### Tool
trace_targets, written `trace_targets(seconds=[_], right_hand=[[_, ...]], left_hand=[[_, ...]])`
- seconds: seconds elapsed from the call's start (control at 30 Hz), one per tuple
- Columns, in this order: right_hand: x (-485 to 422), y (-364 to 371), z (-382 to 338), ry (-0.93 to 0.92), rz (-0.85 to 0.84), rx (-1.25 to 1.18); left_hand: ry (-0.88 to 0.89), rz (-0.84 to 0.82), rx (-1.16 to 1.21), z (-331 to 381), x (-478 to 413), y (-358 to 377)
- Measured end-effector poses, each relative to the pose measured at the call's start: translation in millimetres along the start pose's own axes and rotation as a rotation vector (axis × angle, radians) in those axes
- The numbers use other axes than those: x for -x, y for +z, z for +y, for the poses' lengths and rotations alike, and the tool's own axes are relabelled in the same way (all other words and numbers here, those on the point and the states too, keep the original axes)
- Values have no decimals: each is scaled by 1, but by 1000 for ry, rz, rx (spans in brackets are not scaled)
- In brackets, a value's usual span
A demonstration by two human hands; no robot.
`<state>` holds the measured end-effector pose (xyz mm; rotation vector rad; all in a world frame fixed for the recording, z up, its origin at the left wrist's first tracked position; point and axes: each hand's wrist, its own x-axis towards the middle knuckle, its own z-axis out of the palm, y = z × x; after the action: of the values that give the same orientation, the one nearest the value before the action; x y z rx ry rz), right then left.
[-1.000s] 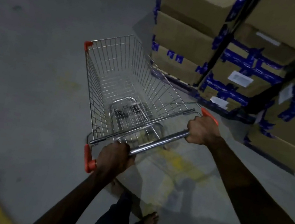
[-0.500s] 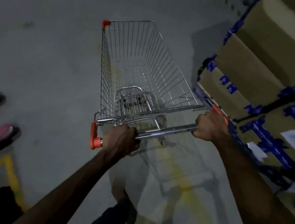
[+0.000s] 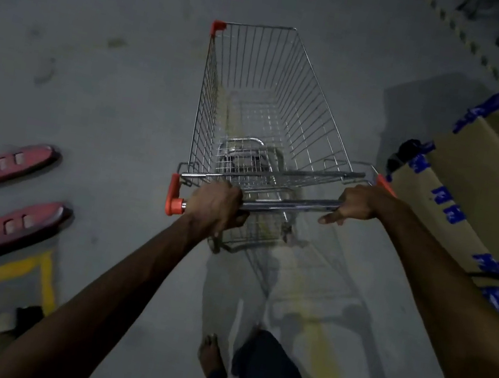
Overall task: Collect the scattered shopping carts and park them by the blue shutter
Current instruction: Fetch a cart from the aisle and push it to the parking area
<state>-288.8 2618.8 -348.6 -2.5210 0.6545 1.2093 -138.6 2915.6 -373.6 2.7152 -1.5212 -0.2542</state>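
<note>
Head view: the empty wire shopping cart stands just left of the stacked cartons. My left hand and right hand are set apart, each wrapped round the chrome handle bar. I judge the cart light, rigid and free-rolling, and a wide grip on the bar should steer it best.

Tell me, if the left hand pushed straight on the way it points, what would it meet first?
The handle bar of the shopping cart, which the left hand grips. Beyond it, probably the cart's own wire basket, though depth is hard to judge here.
</note>
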Motion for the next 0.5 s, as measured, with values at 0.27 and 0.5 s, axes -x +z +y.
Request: trace_targets(seconds=[0.27,0.5], right_hand=[[-99,-113,2,-83,-2,-107],[-170,-206,17,-170,331,184]], left_hand=[[-107,-38,-36,-68,-122,-27],[-405,-94,-111,-97,-231,-44]])
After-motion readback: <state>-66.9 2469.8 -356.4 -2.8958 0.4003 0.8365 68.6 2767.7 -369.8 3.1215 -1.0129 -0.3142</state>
